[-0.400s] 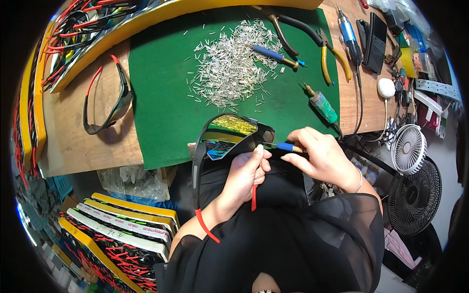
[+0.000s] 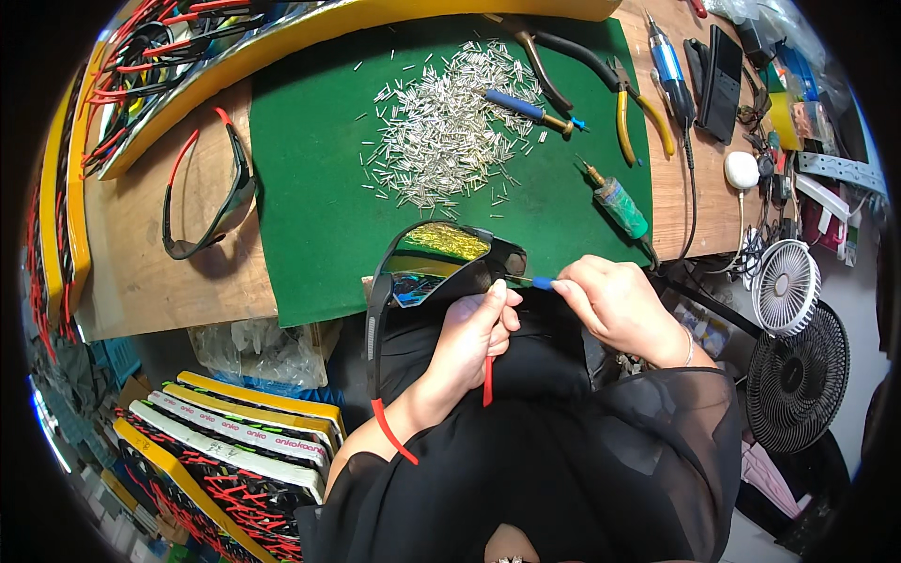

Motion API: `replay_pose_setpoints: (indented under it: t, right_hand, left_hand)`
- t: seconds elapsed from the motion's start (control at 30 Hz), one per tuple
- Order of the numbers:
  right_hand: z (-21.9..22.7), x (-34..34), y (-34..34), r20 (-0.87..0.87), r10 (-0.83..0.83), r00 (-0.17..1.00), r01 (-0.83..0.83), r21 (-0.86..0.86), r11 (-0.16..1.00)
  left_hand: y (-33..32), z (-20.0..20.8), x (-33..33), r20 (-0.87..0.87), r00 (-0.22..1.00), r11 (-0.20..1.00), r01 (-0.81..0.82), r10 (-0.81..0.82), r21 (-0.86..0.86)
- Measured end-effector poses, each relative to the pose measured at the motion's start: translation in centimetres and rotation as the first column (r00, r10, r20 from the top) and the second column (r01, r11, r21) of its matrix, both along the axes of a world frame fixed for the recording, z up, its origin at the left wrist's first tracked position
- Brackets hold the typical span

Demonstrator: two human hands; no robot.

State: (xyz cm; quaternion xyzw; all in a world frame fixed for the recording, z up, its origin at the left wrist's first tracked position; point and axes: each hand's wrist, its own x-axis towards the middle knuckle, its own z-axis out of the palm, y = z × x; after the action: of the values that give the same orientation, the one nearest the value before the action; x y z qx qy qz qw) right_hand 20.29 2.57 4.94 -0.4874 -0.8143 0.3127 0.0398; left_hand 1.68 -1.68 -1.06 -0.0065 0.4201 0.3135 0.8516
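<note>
A pair of black sunglasses point(image 2: 439, 266) with mirrored lenses and red temple tips is held over my lap, at the mat's near edge. My left hand point(image 2: 476, 340) is closed round the temple nearer the middle, its thumb pressed up by the hinge. My right hand point(image 2: 618, 308) pinches the blue handle of a small screwdriver point(image 2: 542, 282). Its thin shaft points left to the frame beside my left thumb; the tip's exact contact is hidden. Beyond the sunglasses, a heap of small silvery pins point(image 2: 446, 127) lies on the green mat point(image 2: 310, 188).
A second blue-handled screwdriver point(image 2: 514, 105) rests on the pins. Pliers point(image 2: 627, 108), a green-handled tool point(image 2: 617, 204) and a corded blue tool point(image 2: 666, 61) lie to the right. Other sunglasses point(image 2: 211, 202) sit at left, near yellow-edged trays point(image 2: 216, 66). Two fans point(image 2: 786, 286) stand at right.
My right hand's fingers have closed further round the screwdriver handle, covering its rear end. The sunglasses and left hand have hardly moved.
</note>
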Motion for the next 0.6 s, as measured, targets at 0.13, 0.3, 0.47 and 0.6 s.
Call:
replay_pose_setpoints:
  t: [0.13, 0.3, 0.47, 0.6]
  right_hand:
    - [1.7, -1.2, 0.6, -0.110, -0.127, 0.986, 0.126, -0.016, 0.992]
    - [0.5, -0.2, 0.2, -0.022, -0.052, 0.998, 0.051, -0.062, 0.997]
    - [1.7, -1.1, 0.7, -0.090, -0.139, 0.986, 0.135, -0.042, 0.990]
    - [0.1, -0.1, 0.2, -0.013, -0.032, 0.999, 0.032, 0.013, 0.999]
  left_hand:
    - [0.0, 0.0, 0.0, -0.012, 1.000, 1.000, 0.005, -0.005, -0.006]
    - [-0.1, 0.0, 0.0, 0.008, 1.000, 1.000, -0.007, 0.007, 0.006]
    - [-0.1, -0.2, 0.0, 0.021, 1.000, 1.000, -0.012, 0.011, 0.011]
    - [-0.1, 0.0, 0.0, 0.019, 1.000, 1.000, -0.005, 0.005, 0.004]
